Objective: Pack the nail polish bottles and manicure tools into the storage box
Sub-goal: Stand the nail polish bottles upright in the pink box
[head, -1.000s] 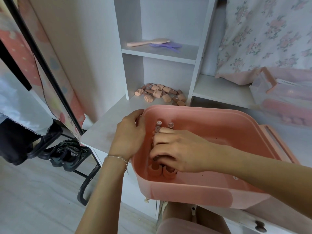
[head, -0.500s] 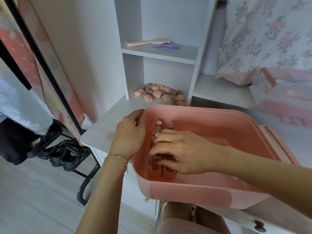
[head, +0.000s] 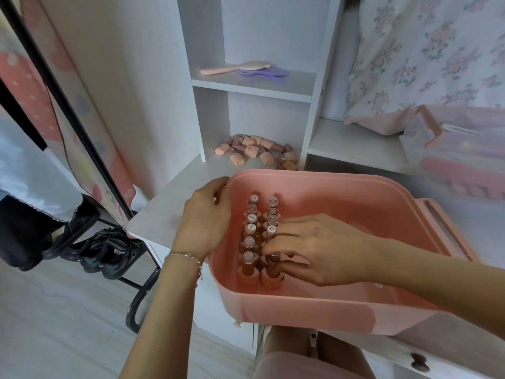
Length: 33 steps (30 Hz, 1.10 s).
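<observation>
The pink storage box (head: 341, 307) sits on the white desk (head: 169, 209), right in front of the person. Two rows of nail polish bottles (head: 250, 236) stand up along its left side. The right hand (head: 314, 250) lies over the right row and hides some of the bottles; its fingertips curl around one near the front. The left hand (head: 205, 220) grips the box's left rim. More bottles lie in a loose pile (head: 257, 151) on the desk behind the box. Little stickers sit on some caps, but they are too small to read. A clear case (head: 459, 157) on the right is blurry and cut off at the edge, and its label cannot be read.
</observation>
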Each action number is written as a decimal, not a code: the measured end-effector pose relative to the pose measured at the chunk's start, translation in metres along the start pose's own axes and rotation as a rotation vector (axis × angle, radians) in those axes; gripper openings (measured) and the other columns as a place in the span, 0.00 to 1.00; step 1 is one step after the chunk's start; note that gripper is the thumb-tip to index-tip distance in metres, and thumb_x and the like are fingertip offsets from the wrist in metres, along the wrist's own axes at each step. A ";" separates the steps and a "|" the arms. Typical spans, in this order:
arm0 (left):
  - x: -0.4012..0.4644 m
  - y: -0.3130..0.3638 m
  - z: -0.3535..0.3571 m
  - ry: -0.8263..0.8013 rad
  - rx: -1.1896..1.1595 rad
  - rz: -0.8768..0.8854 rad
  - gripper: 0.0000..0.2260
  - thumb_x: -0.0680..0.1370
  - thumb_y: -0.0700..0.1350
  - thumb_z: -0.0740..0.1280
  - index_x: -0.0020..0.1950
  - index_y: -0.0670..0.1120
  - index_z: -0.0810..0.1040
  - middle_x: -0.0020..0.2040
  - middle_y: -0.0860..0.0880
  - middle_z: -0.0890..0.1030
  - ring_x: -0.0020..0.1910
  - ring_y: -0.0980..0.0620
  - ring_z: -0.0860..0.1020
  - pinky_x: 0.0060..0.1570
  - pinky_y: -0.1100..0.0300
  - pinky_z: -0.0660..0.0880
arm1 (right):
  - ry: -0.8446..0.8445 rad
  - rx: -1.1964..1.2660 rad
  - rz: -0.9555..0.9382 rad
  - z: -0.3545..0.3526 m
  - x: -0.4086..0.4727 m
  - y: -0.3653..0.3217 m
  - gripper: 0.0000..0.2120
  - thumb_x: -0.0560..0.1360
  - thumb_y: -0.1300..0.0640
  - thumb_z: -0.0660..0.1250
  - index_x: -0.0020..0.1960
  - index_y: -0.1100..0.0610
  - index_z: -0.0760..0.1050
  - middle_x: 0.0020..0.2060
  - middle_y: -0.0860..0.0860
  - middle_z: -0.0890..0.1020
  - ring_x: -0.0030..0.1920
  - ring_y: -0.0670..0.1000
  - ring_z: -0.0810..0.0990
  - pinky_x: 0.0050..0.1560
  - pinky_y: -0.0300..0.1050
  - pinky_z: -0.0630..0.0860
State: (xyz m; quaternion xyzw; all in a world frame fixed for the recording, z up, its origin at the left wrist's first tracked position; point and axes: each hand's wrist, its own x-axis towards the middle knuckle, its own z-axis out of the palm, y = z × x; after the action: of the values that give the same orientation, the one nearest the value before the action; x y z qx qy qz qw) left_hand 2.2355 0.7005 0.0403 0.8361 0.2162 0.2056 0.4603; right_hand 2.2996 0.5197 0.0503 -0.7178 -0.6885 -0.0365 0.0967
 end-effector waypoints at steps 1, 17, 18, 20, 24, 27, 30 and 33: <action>0.000 -0.001 0.000 0.000 0.002 0.001 0.12 0.80 0.44 0.57 0.53 0.55 0.79 0.45 0.56 0.80 0.50 0.52 0.77 0.48 0.61 0.70 | 0.000 -0.004 -0.006 0.001 0.001 0.000 0.06 0.71 0.59 0.69 0.48 0.57 0.79 0.38 0.51 0.81 0.38 0.50 0.78 0.38 0.43 0.75; 0.002 -0.002 0.001 0.002 0.009 0.007 0.13 0.79 0.44 0.57 0.55 0.55 0.79 0.47 0.55 0.80 0.52 0.52 0.77 0.50 0.62 0.69 | -0.035 0.030 -0.007 0.002 0.001 -0.002 0.06 0.72 0.63 0.68 0.48 0.60 0.80 0.40 0.54 0.81 0.40 0.52 0.79 0.48 0.39 0.67; 0.002 -0.002 0.001 0.002 0.009 0.006 0.12 0.80 0.44 0.57 0.55 0.55 0.79 0.46 0.55 0.80 0.51 0.52 0.77 0.49 0.62 0.68 | -0.038 0.035 -0.003 0.003 0.001 -0.002 0.06 0.72 0.63 0.68 0.48 0.60 0.80 0.40 0.54 0.81 0.40 0.52 0.79 0.48 0.39 0.67; 0.001 -0.002 0.001 0.002 0.010 0.007 0.12 0.80 0.45 0.57 0.55 0.55 0.79 0.46 0.57 0.79 0.51 0.53 0.76 0.48 0.63 0.67 | -0.040 0.045 0.007 0.003 0.001 -0.002 0.06 0.72 0.63 0.68 0.48 0.60 0.80 0.40 0.54 0.81 0.41 0.52 0.79 0.49 0.39 0.67; 0.001 -0.002 0.000 0.006 0.019 0.011 0.12 0.80 0.45 0.57 0.54 0.55 0.79 0.45 0.57 0.80 0.49 0.54 0.77 0.43 0.65 0.68 | -0.044 0.056 0.017 0.003 0.002 -0.001 0.06 0.73 0.62 0.67 0.48 0.60 0.80 0.41 0.54 0.81 0.41 0.52 0.79 0.48 0.38 0.67; 0.001 -0.001 0.000 0.009 0.024 0.011 0.12 0.79 0.45 0.57 0.53 0.55 0.79 0.45 0.56 0.80 0.48 0.53 0.77 0.42 0.66 0.68 | -0.047 0.066 0.015 0.003 0.001 0.000 0.06 0.73 0.61 0.67 0.50 0.60 0.79 0.42 0.54 0.81 0.42 0.52 0.79 0.47 0.38 0.68; 0.001 0.000 0.000 0.006 0.022 0.015 0.12 0.80 0.44 0.57 0.53 0.54 0.79 0.45 0.55 0.81 0.48 0.53 0.77 0.42 0.64 0.69 | 0.023 0.077 0.042 0.000 -0.001 -0.001 0.11 0.73 0.58 0.68 0.54 0.58 0.78 0.43 0.52 0.82 0.42 0.49 0.79 0.43 0.36 0.73; 0.000 0.000 0.000 0.005 0.012 0.021 0.12 0.80 0.44 0.57 0.52 0.55 0.79 0.45 0.54 0.81 0.47 0.52 0.77 0.42 0.63 0.70 | 0.228 0.106 0.121 -0.007 -0.001 0.003 0.12 0.74 0.57 0.66 0.56 0.57 0.78 0.44 0.50 0.83 0.40 0.47 0.79 0.42 0.37 0.74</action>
State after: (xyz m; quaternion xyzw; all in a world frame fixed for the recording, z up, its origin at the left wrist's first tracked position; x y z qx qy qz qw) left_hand 2.2353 0.7008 0.0401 0.8406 0.2097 0.2111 0.4527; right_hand 2.3034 0.5176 0.0563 -0.7433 -0.6293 -0.0755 0.2141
